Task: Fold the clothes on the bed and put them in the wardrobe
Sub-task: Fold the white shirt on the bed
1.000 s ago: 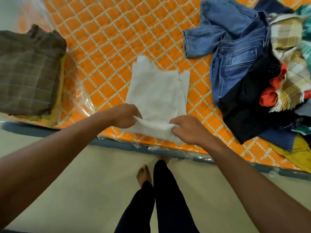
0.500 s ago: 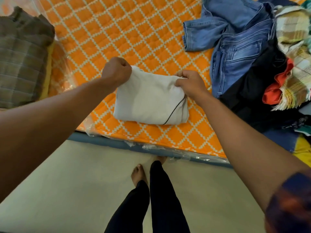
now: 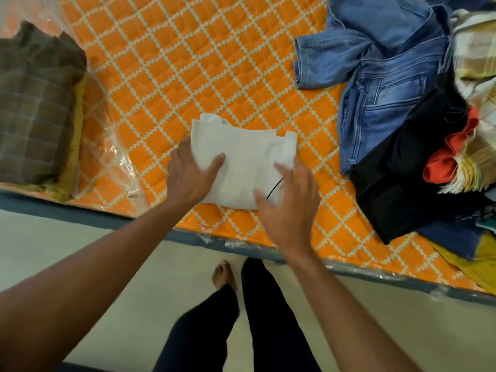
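Note:
A white garment [image 3: 247,157], folded into a small rectangle, lies on the orange quilted bed [image 3: 188,63] near its front edge. My left hand [image 3: 192,173] rests flat on the garment's left side with straight fingers. Spread open, my right hand [image 3: 290,200] covers the garment's right front corner, where a thin black line shows; whether it touches the cloth I cannot tell. A pile of unfolded clothes sits at the right: blue jeans [image 3: 381,76], a black garment [image 3: 408,170], an orange piece [image 3: 442,162] and plaid cloth [image 3: 477,49].
A folded stack with a brown plaid garment [image 3: 35,108] on top of a yellow one sits at the bed's left edge, beside clear plastic wrap [image 3: 112,146]. The pale floor [image 3: 80,242] lies below the bed edge, where my legs and a bare foot [image 3: 222,272] stand.
Both hands carried the garment's near edge away from me, folding it in half. They then let go, and now lie open on the folded white piece.

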